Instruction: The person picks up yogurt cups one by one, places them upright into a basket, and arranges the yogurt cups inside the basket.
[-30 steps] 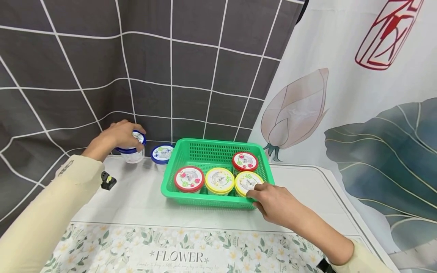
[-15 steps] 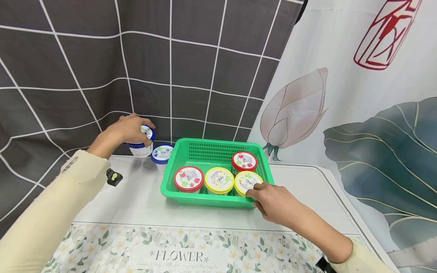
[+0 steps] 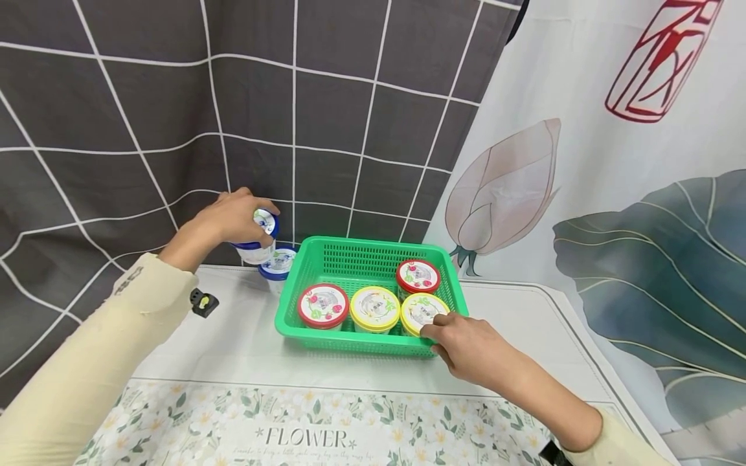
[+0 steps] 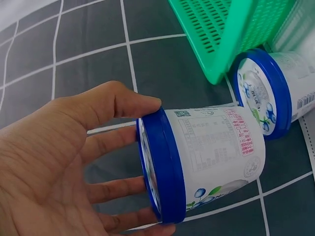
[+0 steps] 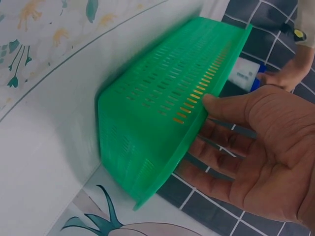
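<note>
My left hand (image 3: 230, 219) grips a white tub with a blue lid (image 4: 211, 157) by the lid's rim, thumb on one side and fingers on the other. Blueberries and small print mark its side. Held up off the table, it hangs left of the green basket (image 3: 358, 349). A second blue-lidded tub (image 3: 278, 262) stands against the basket's left side, just beyond the held one. At the basket's front right rim, my right hand (image 3: 474, 346) pinches the edge, its thumb outside and fingers over the rim. Beside those fingers sits a yellow-lidded tub (image 3: 421, 310).
Inside the basket are another yellow-lidded tub (image 3: 375, 309) and two red-lidded tubs, one at front left (image 3: 323, 305) and one behind at right (image 3: 418, 276). A dark checked cloth (image 3: 326, 110) hangs behind. The white table (image 3: 227, 343) carries a flowered mat (image 3: 315, 414) in front.
My left hand has carried the blue-lidded tub rightward and slightly up, closer to the second blue-lidded tub. The right hand and the basket stay where they were.
</note>
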Motion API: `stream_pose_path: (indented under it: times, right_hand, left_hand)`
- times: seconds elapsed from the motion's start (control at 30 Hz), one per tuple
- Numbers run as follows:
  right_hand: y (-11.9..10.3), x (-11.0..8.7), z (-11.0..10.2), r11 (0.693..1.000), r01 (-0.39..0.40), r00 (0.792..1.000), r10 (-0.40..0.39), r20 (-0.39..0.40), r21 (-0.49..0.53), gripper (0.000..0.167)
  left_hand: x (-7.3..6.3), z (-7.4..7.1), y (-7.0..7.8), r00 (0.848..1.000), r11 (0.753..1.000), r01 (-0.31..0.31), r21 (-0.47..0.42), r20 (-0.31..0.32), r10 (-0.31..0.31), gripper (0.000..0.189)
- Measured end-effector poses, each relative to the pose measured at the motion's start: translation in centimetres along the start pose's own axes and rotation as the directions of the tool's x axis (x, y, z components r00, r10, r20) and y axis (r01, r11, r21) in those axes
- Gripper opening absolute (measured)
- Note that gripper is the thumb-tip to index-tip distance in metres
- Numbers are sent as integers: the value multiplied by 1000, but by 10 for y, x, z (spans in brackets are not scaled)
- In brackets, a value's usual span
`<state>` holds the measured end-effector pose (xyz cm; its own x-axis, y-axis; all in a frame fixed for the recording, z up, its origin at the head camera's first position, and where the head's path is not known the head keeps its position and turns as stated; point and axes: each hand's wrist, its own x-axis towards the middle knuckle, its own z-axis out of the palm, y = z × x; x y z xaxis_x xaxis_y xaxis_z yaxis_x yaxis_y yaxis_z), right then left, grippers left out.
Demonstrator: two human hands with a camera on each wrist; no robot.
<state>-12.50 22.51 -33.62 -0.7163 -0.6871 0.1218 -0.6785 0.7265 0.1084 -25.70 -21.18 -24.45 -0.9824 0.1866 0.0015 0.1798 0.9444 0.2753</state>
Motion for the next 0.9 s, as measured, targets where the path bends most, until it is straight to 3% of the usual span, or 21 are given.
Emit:
stream_pose_path:
  times: [0.9]
  right_hand:
    - [1, -1, 2, 1000, -10, 1000, 10, 8, 0, 25]
  left_hand:
    - [6, 9, 47, 992, 993, -113, -20, -61, 111, 71]
